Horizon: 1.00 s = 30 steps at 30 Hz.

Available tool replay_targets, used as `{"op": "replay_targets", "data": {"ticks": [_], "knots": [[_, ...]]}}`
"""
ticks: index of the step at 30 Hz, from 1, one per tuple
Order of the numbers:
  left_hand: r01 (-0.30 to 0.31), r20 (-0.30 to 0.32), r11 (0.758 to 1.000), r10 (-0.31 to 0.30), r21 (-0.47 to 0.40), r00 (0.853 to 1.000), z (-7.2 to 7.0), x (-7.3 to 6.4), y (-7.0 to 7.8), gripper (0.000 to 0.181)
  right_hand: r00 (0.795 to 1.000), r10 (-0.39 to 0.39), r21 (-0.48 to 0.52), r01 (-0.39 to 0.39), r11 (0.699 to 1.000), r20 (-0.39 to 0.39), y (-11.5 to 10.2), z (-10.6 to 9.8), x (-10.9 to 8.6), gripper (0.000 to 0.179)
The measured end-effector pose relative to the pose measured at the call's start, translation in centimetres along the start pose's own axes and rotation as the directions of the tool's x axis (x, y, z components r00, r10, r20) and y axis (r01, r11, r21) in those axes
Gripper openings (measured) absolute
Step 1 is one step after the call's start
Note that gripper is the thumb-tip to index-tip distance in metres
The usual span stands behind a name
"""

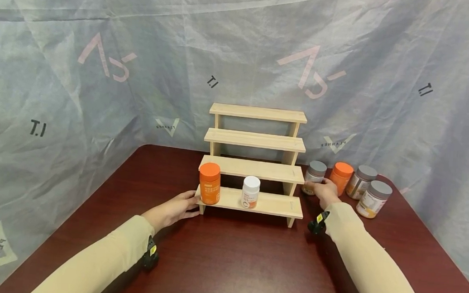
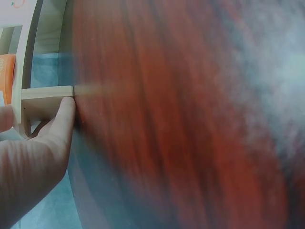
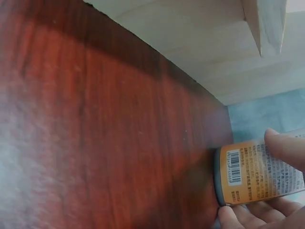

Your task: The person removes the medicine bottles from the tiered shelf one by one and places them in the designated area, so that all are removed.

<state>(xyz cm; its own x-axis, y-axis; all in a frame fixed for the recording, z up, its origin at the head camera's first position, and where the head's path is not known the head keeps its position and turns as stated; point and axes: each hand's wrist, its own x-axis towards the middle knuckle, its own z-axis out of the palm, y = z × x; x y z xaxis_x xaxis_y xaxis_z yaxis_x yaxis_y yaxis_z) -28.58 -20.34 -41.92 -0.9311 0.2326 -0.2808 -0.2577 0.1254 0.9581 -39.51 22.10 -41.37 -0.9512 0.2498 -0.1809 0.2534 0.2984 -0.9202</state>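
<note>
Where right grip (image 1: 326, 191) curls, grey-lidded jar (image 1: 314, 174) inside, upright

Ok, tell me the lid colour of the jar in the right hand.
The lid is grey, clearest in the head view.

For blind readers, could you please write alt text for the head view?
The right hand grips a grey-lidded jar beside a wooden stepped shelf bearing an orange bottle and a white bottle; the left hand holds the shelf.

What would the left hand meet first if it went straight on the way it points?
Most likely the four-tier wooden rack, whose left end the left hand already touches.
</note>
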Motion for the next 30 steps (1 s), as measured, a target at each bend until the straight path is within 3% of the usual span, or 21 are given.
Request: {"op": "replay_targets", "data": {"ticks": [9,14,21,30], "knots": [[0.017,0.008,1.000,-0.017,0.001,1.000,0.34,-0.06,-0.82,0.053,0.998,0.032,-0.101,-0.025,0.995,0.061,0.79,-0.67,0.40,0.077],[0.003,-0.002,1.000,-0.003,-0.001,1.000,0.17,0.23,-0.61,0.053,0.998,0.009,-0.106,-0.002,0.994,0.061,0.35,-0.45,0.58,0.072],[-0.001,0.000,1.000,0.001,0.006,1.000,-0.03,0.49,-0.27,0.052,0.997,0.044,-0.068,-0.039,0.997,0.067,-0.12,-0.09,0.86,0.071],[0.000,-0.007,1.000,0.000,0.013,1.000,-0.03,0.24,-0.21,0.052,0.997,0.027,-0.126,-0.017,0.992,0.079,0.17,-0.49,0.30,0.081]]}}
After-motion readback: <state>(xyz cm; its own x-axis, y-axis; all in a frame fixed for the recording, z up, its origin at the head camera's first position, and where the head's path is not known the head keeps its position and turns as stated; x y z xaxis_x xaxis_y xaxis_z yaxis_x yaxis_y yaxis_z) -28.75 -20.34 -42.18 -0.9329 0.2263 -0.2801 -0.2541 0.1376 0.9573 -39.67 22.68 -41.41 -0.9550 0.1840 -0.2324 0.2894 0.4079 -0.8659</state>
